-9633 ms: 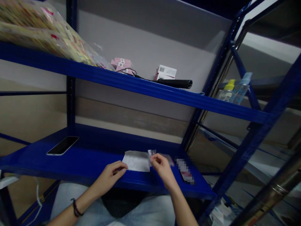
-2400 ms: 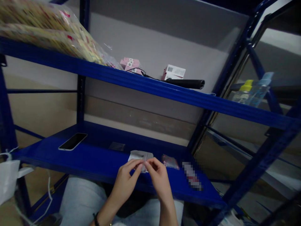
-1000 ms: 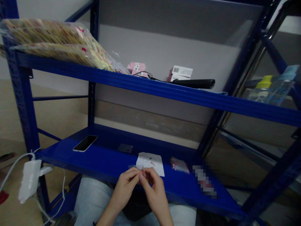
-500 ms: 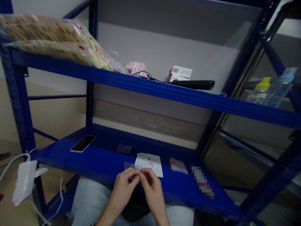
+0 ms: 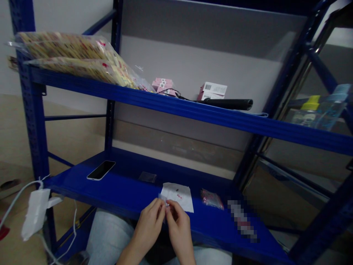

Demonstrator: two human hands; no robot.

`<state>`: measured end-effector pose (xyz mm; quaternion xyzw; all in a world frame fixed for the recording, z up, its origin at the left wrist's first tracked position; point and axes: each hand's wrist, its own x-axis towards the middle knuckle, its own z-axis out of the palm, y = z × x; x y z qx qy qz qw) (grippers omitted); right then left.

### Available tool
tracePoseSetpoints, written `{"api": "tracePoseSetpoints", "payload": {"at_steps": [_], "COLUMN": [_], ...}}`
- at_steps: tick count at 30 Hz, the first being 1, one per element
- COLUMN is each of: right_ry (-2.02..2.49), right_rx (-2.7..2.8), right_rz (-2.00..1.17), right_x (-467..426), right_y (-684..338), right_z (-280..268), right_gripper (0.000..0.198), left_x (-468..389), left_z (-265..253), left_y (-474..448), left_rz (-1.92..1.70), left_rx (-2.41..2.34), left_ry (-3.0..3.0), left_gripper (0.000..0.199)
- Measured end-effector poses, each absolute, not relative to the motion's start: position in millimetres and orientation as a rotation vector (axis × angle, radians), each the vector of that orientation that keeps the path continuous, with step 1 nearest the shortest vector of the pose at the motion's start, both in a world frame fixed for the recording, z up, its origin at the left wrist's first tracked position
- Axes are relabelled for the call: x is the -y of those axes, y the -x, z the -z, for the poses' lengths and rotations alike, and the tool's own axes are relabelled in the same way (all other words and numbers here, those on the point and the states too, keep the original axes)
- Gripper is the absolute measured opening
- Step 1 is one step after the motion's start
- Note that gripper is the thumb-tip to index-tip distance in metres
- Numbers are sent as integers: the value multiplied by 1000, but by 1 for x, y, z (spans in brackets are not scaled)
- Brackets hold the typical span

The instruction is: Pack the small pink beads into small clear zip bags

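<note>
Close together at the front edge of the lower shelf, my left hand (image 5: 149, 221) and my right hand (image 5: 178, 221) pinch a small clear plastic bag (image 5: 162, 197). Only a bit of the bag shows above the fingertips; its contents cannot be made out. Just beyond my hands lies a white sheet of paper (image 5: 185, 192) with a few small red pieces (image 5: 179, 196) and a dark mark or piece on it. Right of the paper rests a clear bag of red items (image 5: 211, 199). A flat clear plastic bag (image 5: 147, 177) lies farther back.
A phone (image 5: 101, 170) lies on the left of the blue lower shelf (image 5: 129, 191). A white power strip (image 5: 35, 214) hangs at left. The upper shelf carries plastic bags of yellowish packets (image 5: 71, 51), pink boxes (image 5: 163, 85) and a black rod-like object (image 5: 231, 103).
My fingertips have closed in tighter, and the small bag, which stuck out to the left before, now shows as a narrow upright bit. The whole view has shifted slightly.
</note>
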<state>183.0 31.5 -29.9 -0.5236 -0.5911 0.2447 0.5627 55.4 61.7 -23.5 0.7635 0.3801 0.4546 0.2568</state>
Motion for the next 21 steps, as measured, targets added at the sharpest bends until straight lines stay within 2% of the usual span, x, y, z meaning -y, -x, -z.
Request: {"api": "tracePoseSetpoints", "payload": {"at_steps": [7,14,18,21], "right_ry": [1324,1545,1606,1557], "right_rx": [1619,1807,1938,2067], "right_rz": [-393,-221,-312,-372], "right_x": [-24,-16,-11,-6], "right_y": [-182,-194,-204,-200], "right_z": [25,13,5,3], "right_gripper": [12,25,34,31], "left_x": [-58,-55,-56,-58], "left_z": [34,20,6,-1], "left_y": [-55,-50,-42,-37], "left_rz": [-1004,-749,-646,-545], "left_rx": [-1229,-1425,-1429,-1368], "left_ry": [-2301,-2447,-2508,-2587], "left_gripper": [22,19,17,16]}}
